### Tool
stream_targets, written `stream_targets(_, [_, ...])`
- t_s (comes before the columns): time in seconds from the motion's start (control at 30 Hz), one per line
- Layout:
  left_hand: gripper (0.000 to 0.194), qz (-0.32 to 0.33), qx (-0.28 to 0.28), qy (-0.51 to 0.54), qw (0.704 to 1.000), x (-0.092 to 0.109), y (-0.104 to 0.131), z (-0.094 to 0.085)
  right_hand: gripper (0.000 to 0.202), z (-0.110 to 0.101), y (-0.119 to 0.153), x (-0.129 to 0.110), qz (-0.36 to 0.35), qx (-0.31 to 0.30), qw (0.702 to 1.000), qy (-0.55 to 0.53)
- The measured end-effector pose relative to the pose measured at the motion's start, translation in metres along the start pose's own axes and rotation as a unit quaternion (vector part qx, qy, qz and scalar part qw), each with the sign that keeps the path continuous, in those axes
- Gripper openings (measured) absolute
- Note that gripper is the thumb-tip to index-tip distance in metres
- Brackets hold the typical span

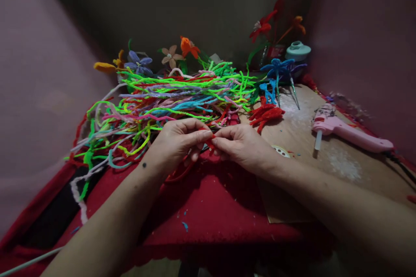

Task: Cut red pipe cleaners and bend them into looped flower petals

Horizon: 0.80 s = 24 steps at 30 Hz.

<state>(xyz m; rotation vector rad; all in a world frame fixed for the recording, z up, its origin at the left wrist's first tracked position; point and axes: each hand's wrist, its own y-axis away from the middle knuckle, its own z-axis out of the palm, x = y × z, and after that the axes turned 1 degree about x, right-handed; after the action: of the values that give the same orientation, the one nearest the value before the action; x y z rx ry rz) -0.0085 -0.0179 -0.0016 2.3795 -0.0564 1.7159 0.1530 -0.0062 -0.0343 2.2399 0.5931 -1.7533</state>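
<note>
Between the pinched fingertips of the left hand [177,140] and right hand [238,145], a small red piece [212,137] sits clamped. Gripping close to the bend should keep its shape even.

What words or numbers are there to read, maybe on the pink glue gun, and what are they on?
None that I can read.
Pink glue gun: no readable writing.
Round piece with dark dots: dots, no letters I can make out.
Teal container: too blurred to tell.
</note>
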Motion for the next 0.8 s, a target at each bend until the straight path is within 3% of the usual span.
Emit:
stream_targets(0.1, [0.016, 0.009, 0.031, -0.015, 0.999, 0.002, 0.001, 0.002, 0.026, -0.001, 0.000, 0.000, 0.005, -0.009, 1.000, -0.020])
stream_targets(0.27, [0.014, -0.028, 0.015, -0.011, 0.999, 0.009, 0.004, 0.004, 0.019, -0.002, 0.000, 0.001, 0.031, -0.035, 0.999, -0.022])
stream_targets(0.47, [0.020, -0.074, 0.002, 0.170, 0.983, 0.002, 0.001, 0.006, 0.018, 0.001, 0.002, 0.000, -0.034, 0.026, 0.999, -0.001])
stream_targets(0.6, [0.015, -0.046, -0.020, 0.206, 0.977, -0.004, -0.003, 0.007, 0.018, 0.001, 0.001, 0.001, 0.003, 0.024, 0.998, -0.054])
stream_targets(0.7, [0.016, -0.008, -0.020, 0.165, 0.986, -0.002, -0.001, 0.006, 0.017, 0.001, -0.002, 0.006, 0.026, 0.020, 0.995, -0.095])
stream_targets(0.8, [0.015, 0.013, -0.030, 0.026, 0.999, 0.008, 0.002, 0.004, 0.017, 0.002, -0.003, 0.011, 0.043, 0.004, 0.988, -0.146])
